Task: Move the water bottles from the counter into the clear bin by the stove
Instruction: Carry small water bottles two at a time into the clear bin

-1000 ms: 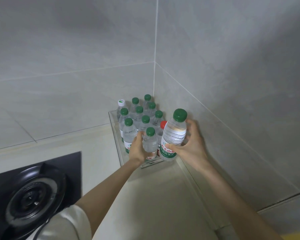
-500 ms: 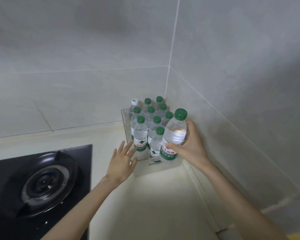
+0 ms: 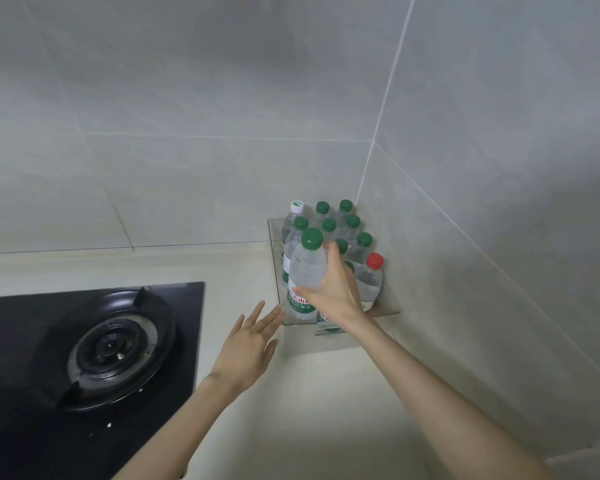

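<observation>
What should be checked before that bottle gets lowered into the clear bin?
1. Grip: right hand wraps the held bottle: ok.
2. Held bottle nearly upright, green cap on: ok.
3. Free slot beneath it in the clear bin: cannot tell, hidden by bottle and hand.
4. Left hand open, outside the bin's near corner: ok.
5. Stove burner shows no flame: ok.
</observation>
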